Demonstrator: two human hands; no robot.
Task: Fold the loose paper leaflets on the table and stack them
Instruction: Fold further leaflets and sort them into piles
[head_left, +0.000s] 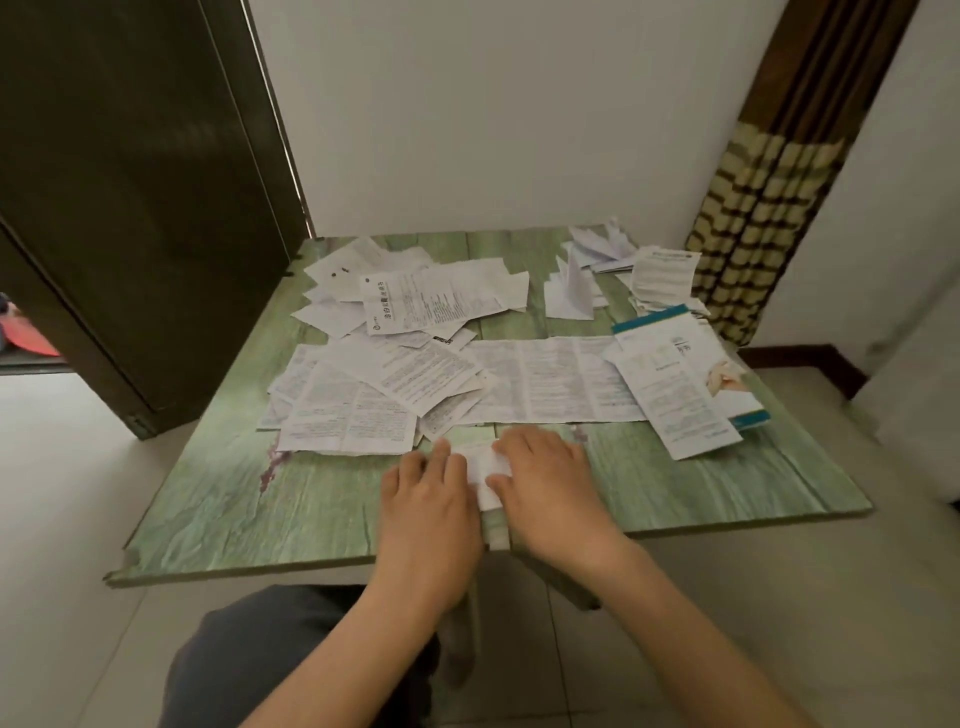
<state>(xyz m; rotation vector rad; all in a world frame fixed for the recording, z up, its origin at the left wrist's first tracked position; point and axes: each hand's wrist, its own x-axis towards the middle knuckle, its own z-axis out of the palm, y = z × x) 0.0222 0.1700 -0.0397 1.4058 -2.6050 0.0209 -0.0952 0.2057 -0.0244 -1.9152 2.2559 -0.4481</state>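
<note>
1. While I am pressing down on a small folded leaflet (487, 470) at the near middle of the table (208, 499), it is lying flat between my two hands, mostly hidden under them.
2. My left hand (431, 493) is lying palm down with its fingers flat on the leaflet's left part. My right hand (548, 478) is doing the same on the right part, fingers slightly spread. Neither is pinching anything. Both are pushing down, creasing a fold as I read it.
3. Done so far, my guess: only a few. Some folded pieces (605, 244) are sitting at the far right corner, with one tented piece (569, 291) standing just in front of them. They are looking more like a heap than a tidy stack.
4. Left to do: most of it.
   - A loose pile (358, 400) is spreading just beyond my left hand.
   - A long unfolded sheet (550, 379) is running across the middle.
   - A second pile (415, 296) is lying at the far left.
   - A teal-edged brochure (685, 379) is lying on the right, overlapping other sheets.
5. Surface: the table top is showing a green wood-grain finish, with a reddish stain (270, 467) near the left front. The near edge is overhanging my lap.
6. Room: a dark door (130, 182) is standing at the left, a white wall (493, 104) is rising behind the table, a patterned curtain (763, 208) is hanging at the right, and pale floor tiles (52, 467) are showing around the table.
</note>
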